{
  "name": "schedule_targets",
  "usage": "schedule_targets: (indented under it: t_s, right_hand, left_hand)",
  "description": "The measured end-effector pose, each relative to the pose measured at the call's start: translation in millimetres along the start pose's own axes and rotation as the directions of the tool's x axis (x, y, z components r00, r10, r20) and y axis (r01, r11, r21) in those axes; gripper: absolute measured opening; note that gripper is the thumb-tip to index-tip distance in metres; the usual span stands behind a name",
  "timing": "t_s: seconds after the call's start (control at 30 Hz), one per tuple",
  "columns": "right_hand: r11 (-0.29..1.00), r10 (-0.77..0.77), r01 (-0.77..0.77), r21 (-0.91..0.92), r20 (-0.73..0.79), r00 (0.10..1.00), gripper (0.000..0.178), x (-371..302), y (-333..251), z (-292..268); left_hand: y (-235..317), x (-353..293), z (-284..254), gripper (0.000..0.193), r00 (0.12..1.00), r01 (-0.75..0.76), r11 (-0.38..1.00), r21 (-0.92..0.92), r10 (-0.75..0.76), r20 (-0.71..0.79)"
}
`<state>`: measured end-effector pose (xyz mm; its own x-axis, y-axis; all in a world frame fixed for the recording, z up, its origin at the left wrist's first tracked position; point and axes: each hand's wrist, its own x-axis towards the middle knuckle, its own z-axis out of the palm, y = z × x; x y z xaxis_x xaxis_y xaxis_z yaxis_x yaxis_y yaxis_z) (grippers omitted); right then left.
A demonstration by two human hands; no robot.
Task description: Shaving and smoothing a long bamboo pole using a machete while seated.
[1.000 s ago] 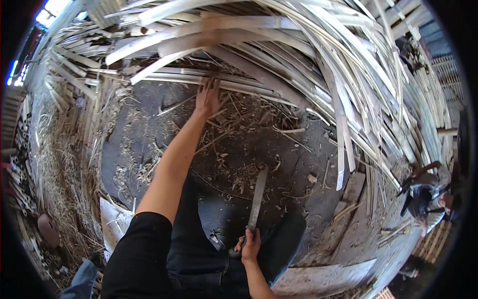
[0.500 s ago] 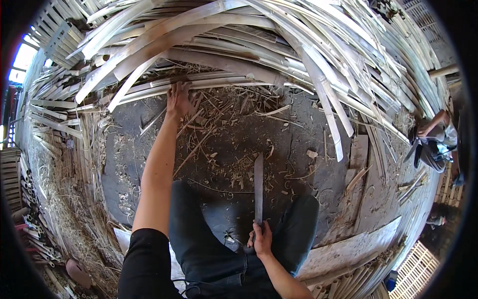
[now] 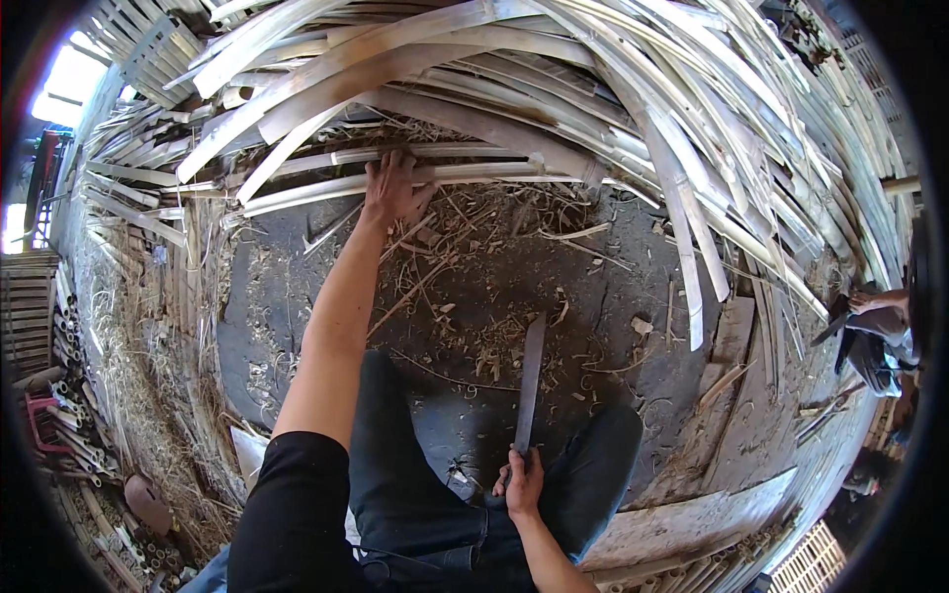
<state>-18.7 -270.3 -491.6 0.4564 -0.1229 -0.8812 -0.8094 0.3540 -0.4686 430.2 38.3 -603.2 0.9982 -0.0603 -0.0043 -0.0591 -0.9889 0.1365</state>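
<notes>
My left arm reaches far forward, and my left hand (image 3: 392,194) is closed on a long pale bamboo strip (image 3: 474,172) at the near edge of a pile, the fingers hooked over it. Just behind lies another bamboo strip (image 3: 346,157). Between my knees, my right hand (image 3: 524,484) is wrapped around the handle of a machete (image 3: 531,381). Its long, dark, straight blade points forward and up, tilted slightly right, touching nothing that I can see. The handle is mostly hidden by my fingers.
A big heap of split bamboo (image 3: 435,64) arches across the far side, with strip ends (image 3: 689,287) hanging toward me at right. Shavings (image 3: 494,336) litter the dark floor mat (image 3: 287,296). At far right, another person's hand (image 3: 880,302) shows near dark blades.
The view has shifted, so the scene sits farther right. The strip under my left hand has come slightly apart from the one behind it. The machete now leans more to the right.
</notes>
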Motion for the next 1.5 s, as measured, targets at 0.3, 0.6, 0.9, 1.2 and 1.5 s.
schedule_targets:
  t_s: [0.3,0.6,0.9,1.2,1.5]
  right_hand:
    - [1.0,0.021,-0.021,0.02,-0.006,1.0,0.028,-4,-14,-2]
    - [0.994,-0.097,0.095,0.044,0.054,0.994,0.027,-11,-9,2]
    - [0.985,-0.117,0.1,0.142,0.115,0.986,0.022,-25,3,1]
    - [0.972,-0.236,0.229,0.06,0.199,0.951,0.024,-40,2,-3]
    - [0.97,-0.243,0.235,0.069,0.165,0.956,0.025,-39,1,-10]
  left_hand:
    - [3,-106,-7,0.062,0.971,0.036,0.992,-0.12,-0.006,0.237]
    - [-18,-260,-178,0.055,0.973,0.184,0.983,0.002,-0.182,0.14]
    - [28,-322,-446,0.027,0.991,-0.028,0.834,0.552,0.094,-0.092]
    - [168,-302,-539,0.017,0.941,-0.304,0.471,0.828,0.284,0.184]
    - [162,-290,-506,0.006,0.879,-0.411,0.147,0.9,0.325,0.349]
